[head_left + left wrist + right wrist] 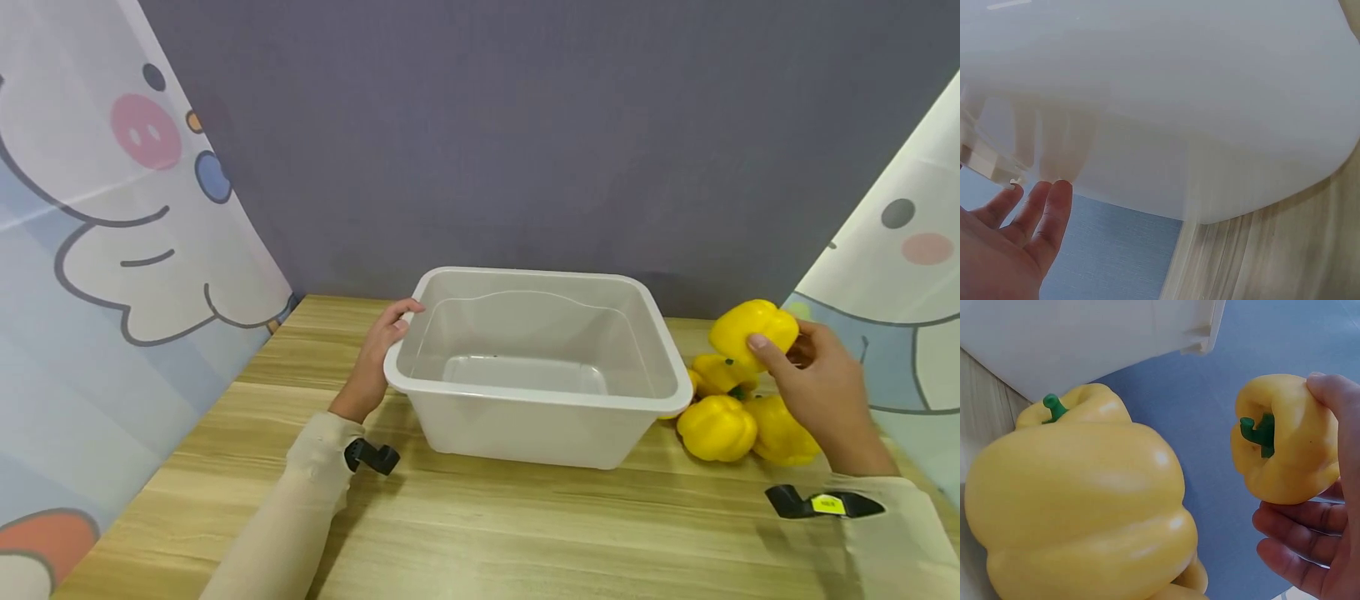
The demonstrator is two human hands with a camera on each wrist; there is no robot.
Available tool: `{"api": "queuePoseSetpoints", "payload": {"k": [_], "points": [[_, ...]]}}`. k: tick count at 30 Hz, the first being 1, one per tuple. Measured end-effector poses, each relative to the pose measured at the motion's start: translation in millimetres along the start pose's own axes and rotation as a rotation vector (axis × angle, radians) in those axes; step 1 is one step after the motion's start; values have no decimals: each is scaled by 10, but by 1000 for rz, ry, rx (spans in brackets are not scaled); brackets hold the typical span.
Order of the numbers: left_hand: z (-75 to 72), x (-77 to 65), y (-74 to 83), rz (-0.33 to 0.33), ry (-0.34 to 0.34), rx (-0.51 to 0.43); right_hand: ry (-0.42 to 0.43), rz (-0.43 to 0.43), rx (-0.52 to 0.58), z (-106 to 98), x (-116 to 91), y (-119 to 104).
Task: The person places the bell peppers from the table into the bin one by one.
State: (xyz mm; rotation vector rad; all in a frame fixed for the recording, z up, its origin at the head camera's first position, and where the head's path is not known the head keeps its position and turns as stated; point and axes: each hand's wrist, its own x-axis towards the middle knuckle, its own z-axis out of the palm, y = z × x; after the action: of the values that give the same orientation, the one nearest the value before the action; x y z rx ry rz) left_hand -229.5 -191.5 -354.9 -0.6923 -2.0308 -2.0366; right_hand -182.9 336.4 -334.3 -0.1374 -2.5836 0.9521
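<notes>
A pale grey plastic tub point(525, 429) stands in the middle of the wooden table, with only its bare bottom showing inside. My left hand point(377, 354) holds the tub's left rim, fingers over the edge; the left wrist view shows the fingertips point(1060, 194) against the tub's outer wall. To the right of the tub, my right hand point(821, 375) grips a yellow bell pepper point(753, 332) between thumb and fingers, raised above a pile of others. The held pepper's green stem point(1266, 434) shows in the right wrist view.
Several yellow bell peppers point(717, 428) lie heaped against the tub's right side. A dark grey panel point(525, 142) rises behind the wooden table point(480, 533). Cartoon-printed curtains point(90, 275) hang at left and right.
</notes>
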Motion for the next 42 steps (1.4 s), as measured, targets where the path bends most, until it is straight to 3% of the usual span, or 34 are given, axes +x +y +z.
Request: {"api": "queuePoseSetpoints", "payload": {"k": [25, 34, 42], "points": [[-40, -16, 52, -12, -25, 58, 43, -106, 32, 30, -88, -278], [-58, -9, 81, -76, -44, 28, 42, -83, 166, 62, -115, -348], [-40, 2, 114, -88, -39, 19, 45, -117, 311, 100, -145, -415]]}}
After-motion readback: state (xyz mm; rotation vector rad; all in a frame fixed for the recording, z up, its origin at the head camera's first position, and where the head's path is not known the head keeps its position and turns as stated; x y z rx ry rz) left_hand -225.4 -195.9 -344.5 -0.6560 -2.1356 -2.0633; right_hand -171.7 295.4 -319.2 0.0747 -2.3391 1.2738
